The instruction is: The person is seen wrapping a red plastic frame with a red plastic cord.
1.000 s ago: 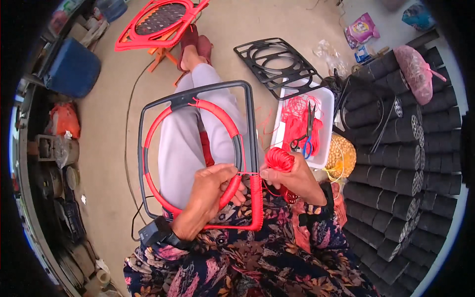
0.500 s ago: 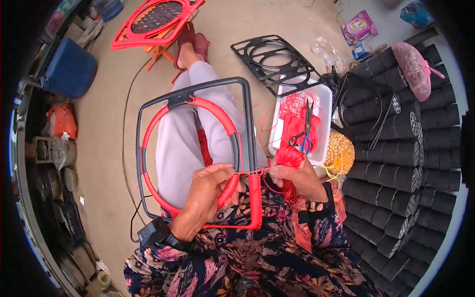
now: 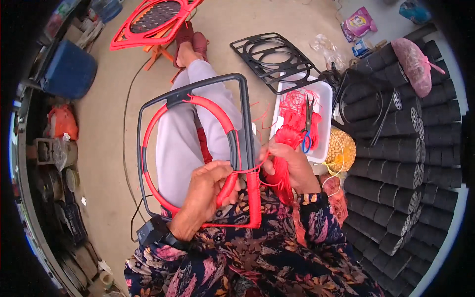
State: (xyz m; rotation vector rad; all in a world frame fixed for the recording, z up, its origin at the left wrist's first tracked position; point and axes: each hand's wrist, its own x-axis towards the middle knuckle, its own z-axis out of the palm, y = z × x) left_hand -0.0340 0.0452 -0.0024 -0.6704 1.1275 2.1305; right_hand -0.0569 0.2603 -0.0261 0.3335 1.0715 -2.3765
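Observation:
On my lap lies a black frame [image 3: 246, 109] with a round inner ring, partly wrapped in red cord [image 3: 216, 113]. My left hand [image 3: 207, 188] grips the ring's lower right side, its thumb near the spot where a strand crosses to the frame's outer bar. A thick hank of red cord [image 3: 281, 173] is held in my right hand [image 3: 295, 166], just right of that bar. Strands run between the hank and the bar. The bar's lower right corner is covered in red wrapping; the upper part is bare black.
A white tub [image 3: 324, 106] at right holds red cord and scissors [image 3: 308, 121]. Behind it lies another black frame [image 3: 277, 59]. Stacked black cylinders [image 3: 391, 173] line the right side. A red-wrapped frame [image 3: 156, 22] rests on an orange stand ahead; a blue bin [image 3: 69, 69] stands left.
My right hand has turned and moved slightly up with the hank, which now hangs lower from the palm. The left hand stays on the ring.

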